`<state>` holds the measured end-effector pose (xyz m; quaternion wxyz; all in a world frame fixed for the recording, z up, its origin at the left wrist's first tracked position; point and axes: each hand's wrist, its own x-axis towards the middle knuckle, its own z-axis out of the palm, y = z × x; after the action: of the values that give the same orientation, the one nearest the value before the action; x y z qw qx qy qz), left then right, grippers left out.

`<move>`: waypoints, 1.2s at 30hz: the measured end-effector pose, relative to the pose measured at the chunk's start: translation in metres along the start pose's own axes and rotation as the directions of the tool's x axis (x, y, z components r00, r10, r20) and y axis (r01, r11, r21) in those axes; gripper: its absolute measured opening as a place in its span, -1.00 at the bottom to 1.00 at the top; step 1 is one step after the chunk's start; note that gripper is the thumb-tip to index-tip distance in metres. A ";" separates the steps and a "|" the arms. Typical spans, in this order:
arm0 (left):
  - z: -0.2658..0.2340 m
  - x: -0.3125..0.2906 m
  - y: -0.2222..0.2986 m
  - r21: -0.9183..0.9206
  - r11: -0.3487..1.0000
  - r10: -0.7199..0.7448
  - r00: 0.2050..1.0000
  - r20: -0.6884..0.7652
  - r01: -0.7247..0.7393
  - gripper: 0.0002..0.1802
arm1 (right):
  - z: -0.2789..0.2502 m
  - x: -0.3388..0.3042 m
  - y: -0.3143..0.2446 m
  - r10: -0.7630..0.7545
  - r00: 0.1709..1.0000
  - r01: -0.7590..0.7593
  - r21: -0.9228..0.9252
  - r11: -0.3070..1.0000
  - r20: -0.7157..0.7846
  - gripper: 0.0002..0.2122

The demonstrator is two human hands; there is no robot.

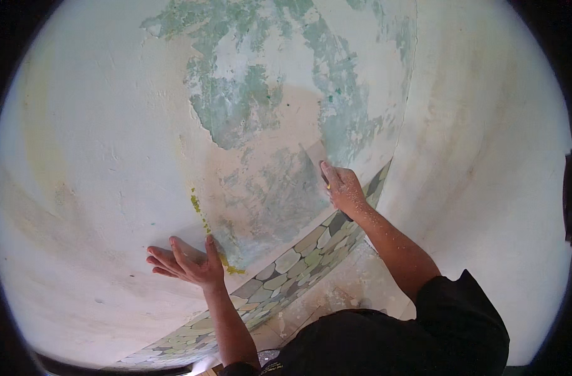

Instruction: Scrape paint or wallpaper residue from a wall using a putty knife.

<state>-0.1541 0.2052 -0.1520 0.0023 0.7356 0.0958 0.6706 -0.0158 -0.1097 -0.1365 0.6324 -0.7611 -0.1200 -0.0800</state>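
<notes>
- Clearly, the person's right hand (345, 189) has its grip closed around a flat scraper with a thin, broad, greyish blade and a dark handle (313, 152); the end of that handle shows below the fist.
- The scraper lies at the centre-right of the view, its blade slanting up and left before the wall; whether the whole edge touches the surface, I cannot tell.
- Pale specks dot the right hand and the bare forearm behind it.
- The person's left hand (197, 266) has its grip spread wide, holding nothing; it appears to rest on the wall, thumb pointing up and the other fingers toward the left.
- Just beside that thumb, a broken streak of yellow-green flakes (197, 203) runs up the wall, with more of the same colour below, to the right of the hand.
- The off-white, rough plaster wall (104, 138) bears ragged, faded-green patches (245, 84) above the hands and a bare beige-pink area (298, 113) left of the green on the right.
- Beneath the scraper, a stone-patterned band of green and grey (287, 262) runs diagonally along the wall's foot.
- A black short-sleeved shirt (374, 344) fills the lower edge, near a blotched, pale-marked floor (342, 294).
</notes>
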 end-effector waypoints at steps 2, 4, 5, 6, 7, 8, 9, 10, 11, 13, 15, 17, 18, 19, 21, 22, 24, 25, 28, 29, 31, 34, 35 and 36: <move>-0.002 0.001 -0.002 0.006 1.000 -0.004 1.000 0.008 0.004 -0.15 | -0.001 -0.006 -0.006 0.052 0.999 -0.051 -0.063 0.997 0.003 -0.52; -0.004 0.001 -0.001 0.003 1.000 -0.005 1.000 0.012 0.005 -0.16 | -0.012 -0.019 -0.015 0.133 0.988 -0.145 0.162 0.976 0.082 -0.53; -0.004 0.002 -0.001 -0.002 1.000 -0.004 1.000 0.010 0.004 -0.16 | -0.016 -0.025 -0.011 0.133 0.988 -0.145 0.162 0.976 0.078 -0.53; -0.003 0.002 -0.001 -0.006 1.000 -0.003 1.000 0.008 0.003 -0.17 | -0.021 -0.035 -0.003 0.187 0.976 -0.206 0.202 0.957 0.111 -0.54; -0.003 0.000 -0.003 -0.006 1.000 -0.001 1.000 0.008 0.002 -0.17 | -0.024 -0.048 0.007 0.237 0.960 -0.269 0.240 0.933 0.151 -0.55; -0.003 -0.002 -0.006 0.002 1.000 0.008 1.000 0.020 -0.008 -0.17 | -0.026 -0.064 0.018 0.310 0.931 -0.358 0.309 0.881 0.194 -0.59; -0.001 -0.004 -0.007 0.008 1.000 0.017 0.999 0.032 -0.017 -0.18 | -0.027 -0.083 0.031 0.376 0.895 -0.443 0.371 0.816 0.241 -0.64; 0.001 -0.005 -0.005 0.000 1.000 0.016 0.999 0.029 -0.016 -0.18 | -0.028 -0.101 0.045 0.415 0.863 -0.501 0.373 0.781 0.289 -0.69; 0.004 -0.006 -0.002 -0.003 1.000 0.019 0.999 0.038 -0.019 -0.18 | -0.029 -0.121 0.061 0.452 0.828 -0.556 0.373 0.743 0.332 -0.73; -0.003 0.004 0.003 -0.006 1.000 0.023 1.000 0.020 -0.023 -0.17 | -0.031 -0.162 0.095 0.488 0.778 -0.615 0.316 0.723 0.396 -0.81; -0.006 0.004 -0.001 0.015 0.999 0.028 0.999 0.023 -0.029 -0.17 | -0.026 -0.186 0.093 0.560 0.706 -0.707 0.406 0.579 0.433 -0.85; -0.003 0.004 0.002 0.037 0.999 0.028 0.999 0.014 -0.029 -0.17 | -0.028 -0.205 0.106 0.570 0.684 -0.729 0.440 0.524 0.455 -0.84; -0.002 0.004 0.002 0.020 0.999 0.032 0.999 0.013 -0.033 -0.17 | -0.029 -0.212 0.114 0.569 0.656 -0.754 0.462 0.467 0.496 -0.83; -0.002 0.004 0.001 0.028 0.999 0.037 0.999 0.012 -0.038 -0.17 | -0.033 -0.216 0.117 0.546 0.637 -0.770 0.413 0.487 0.544 -0.80; -0.002 0.005 0.005 0.027 0.999 0.028 1.000 0.013 -0.028 -0.19 | -0.036 -0.225 0.119 0.564 0.609 -0.793 0.409 0.452 0.557 -0.79; -0.003 0.005 0.006 0.018 0.999 0.032 0.999 0.008 -0.032 -0.19 | -0.038 -0.227 0.118 0.577 0.569 -0.822 0.391 0.414 0.585 -0.78; -0.004 0.005 0.006 0.041 0.998 0.043 0.999 0.011 -0.044 -0.20 | -0.042 -0.229 0.121 0.558 0.576 -0.817 0.397 0.418 0.598 -0.80; -0.004 0.005 0.006 0.048 0.998 0.029 1.000 0.011 -0.029 -0.20 | -0.044 -0.230 0.123 0.543 0.570 -0.821 0.443 0.360 0.616 -0.81; -0.006 0.005 0.005 0.046 0.998 0.029 1.000 0.012 -0.029 -0.19 | -0.053 -0.235 0.120 0.517 0.570 -0.811 0.537 0.232 0.638 -0.78; -0.007 0.005 0.007 0.041 0.999 0.025 1.000 0.014 -0.025 -0.19 | -0.056 -0.236 0.119 0.512 0.567 -0.800 0.580 0.156 0.645 -0.75; -0.007 0.005 0.006 0.049 0.998 0.031 0.999 0.017 -0.032 -0.19 | -0.064 -0.238 0.127 0.528 0.568 -0.796 0.585 0.156 0.632 -0.74; -0.008 0.008 0.007 0.070 0.997 0.030 1.000 0.005 -0.030 -0.23 | -0.084 -0.230 0.144 0.512 0.594 -0.784 0.588 0.197 0.620 -0.69; -0.010 0.009 0.009 0.060 0.998 0.023 1.000 0.011 -0.024 -0.26 | -0.091 -0.226 0.149 0.480 0.620 -0.773 0.588 0.238 0.620 -0.66; -0.013 0.010 0.011 0.049 0.999 0.017 1.000 0.018 -0.018 -0.29 | -0.096 -0.220 0.154 0.476 0.618 -0.776 0.583 0.241 0.625 -0.66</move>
<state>-0.1642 0.1944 -0.1393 -0.0209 0.7422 0.1060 0.6614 -0.1798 -0.2487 -0.3241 0.8533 -0.3555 0.0770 0.3735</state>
